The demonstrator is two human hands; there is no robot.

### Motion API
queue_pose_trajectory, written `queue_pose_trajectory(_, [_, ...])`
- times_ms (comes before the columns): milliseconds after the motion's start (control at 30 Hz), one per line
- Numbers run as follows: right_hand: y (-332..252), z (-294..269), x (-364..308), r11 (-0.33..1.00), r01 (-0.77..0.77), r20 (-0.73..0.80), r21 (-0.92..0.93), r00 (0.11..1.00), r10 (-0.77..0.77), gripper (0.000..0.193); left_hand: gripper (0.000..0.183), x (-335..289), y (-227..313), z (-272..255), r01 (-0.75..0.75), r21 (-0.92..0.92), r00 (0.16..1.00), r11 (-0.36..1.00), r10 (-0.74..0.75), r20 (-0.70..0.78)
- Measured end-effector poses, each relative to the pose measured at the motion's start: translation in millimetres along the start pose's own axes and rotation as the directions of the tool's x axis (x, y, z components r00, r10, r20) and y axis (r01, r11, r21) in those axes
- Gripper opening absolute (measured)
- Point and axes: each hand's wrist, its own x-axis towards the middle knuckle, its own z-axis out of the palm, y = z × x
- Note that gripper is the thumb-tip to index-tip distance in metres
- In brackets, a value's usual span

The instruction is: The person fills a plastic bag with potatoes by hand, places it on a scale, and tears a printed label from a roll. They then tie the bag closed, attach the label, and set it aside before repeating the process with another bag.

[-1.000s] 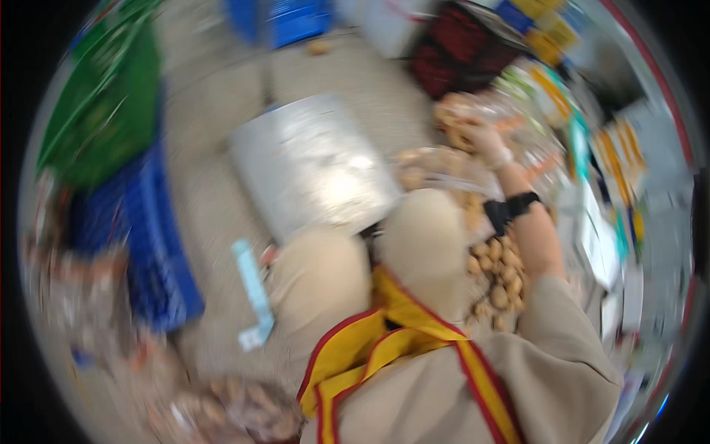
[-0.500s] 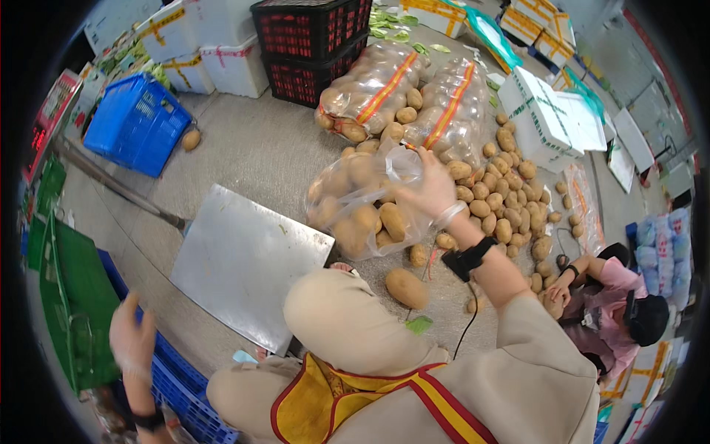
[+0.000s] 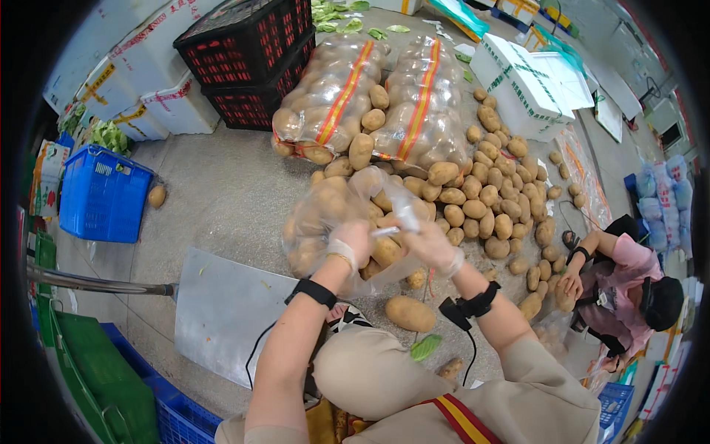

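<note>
A clear plastic bag (image 3: pixel 302 231) full of potatoes rests on the floor in front of me. My left hand (image 3: pixel 352 242) is closed on the near side of its mouth. Opposite it, my right hand (image 3: pixel 432 246) grips the bag's bunched rim, fingers curled. Between the hands runs a short white strip (image 3: pixel 385 231); blur hides whether it is bag film or something else. One large loose potato (image 3: pixel 410 314) lies below my right hand. Beyond and right of the bag spreads a heap of potatoes (image 3: pixel 494 194).
Two filled potato sacks (image 3: pixel 334 96) lie behind the heap. A metal platform (image 3: pixel 222 318) sits at left, near a blue basket (image 3: pixel 103 194) and a green crate (image 3: pixel 96 362). Black crates (image 3: pixel 244 44) and foam boxes (image 3: pixel 518 85) stand farther off. Another person (image 3: pixel 617 296) crouches at right, handling potatoes.
My left hand has come from the far left to the bag's mouth and closed on it. My right hand has moved lower, still on the rim. The view has shifted.
</note>
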Motion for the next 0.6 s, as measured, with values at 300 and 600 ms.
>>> queue_pose_trajectory(300, [-14.7, -77.4, -3.3, 0.593, 0.181, -0.182, 0.785, 0.982, -0.059, 0.027, 0.021, -39.6, -132.9, -119.5, 0.014, -0.892, 0.837, 0.452, -0.493, -0.236])
queue_pose_trajectory(600, [-66.4, -35.8, -18.8, 0.686, 0.283, -0.377, 0.670, 0.926, -0.014, 0.035, 0.017, -104.2, -149.6, -158.1, 0.184, -0.931, 0.798, 0.315, -0.600, -0.045])
